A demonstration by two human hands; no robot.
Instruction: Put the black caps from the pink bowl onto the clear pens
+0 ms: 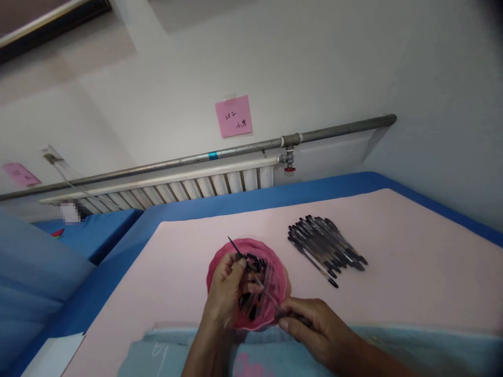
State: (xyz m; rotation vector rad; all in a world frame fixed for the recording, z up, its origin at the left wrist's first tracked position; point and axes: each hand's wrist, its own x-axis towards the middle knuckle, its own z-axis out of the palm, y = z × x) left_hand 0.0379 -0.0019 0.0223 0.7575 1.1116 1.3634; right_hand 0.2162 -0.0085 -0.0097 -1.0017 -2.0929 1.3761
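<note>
1. Pale blue cloth [157, 356] with a pink print spreads along the bottom edge, nearest the viewer.
2. Just beyond it, a slim pen piece [233, 245] is held over the left part of a bowl, its dark pointed tip aimed up and away to the left.
3. The left hand [229, 280] has a narrow grip on this piece, pinched between thumb and fingers.
4. The right hand [314, 319], beside the bowl's near right rim, closes its grip around a dark, slender pen part; a thin clear length runs between the two hands. Whether it all forms one pen, I cannot tell.
5. Below the hands, the pink bowl [278, 269], with a wavy rim, contains loose clear tubes and black pieces, partly hidden by fingers.
6. To the right, well apart from the bowl, black-capped pens [326, 243] lie in a slanting pile.
7. Bowl and pile rest on a pale pink sheet [412, 262] covering a blue worktop [251, 203].
8. Behind stand a white radiator [204, 186], a metal pipe [346, 129] and a wall with a handwritten pink note [233, 116].
</note>
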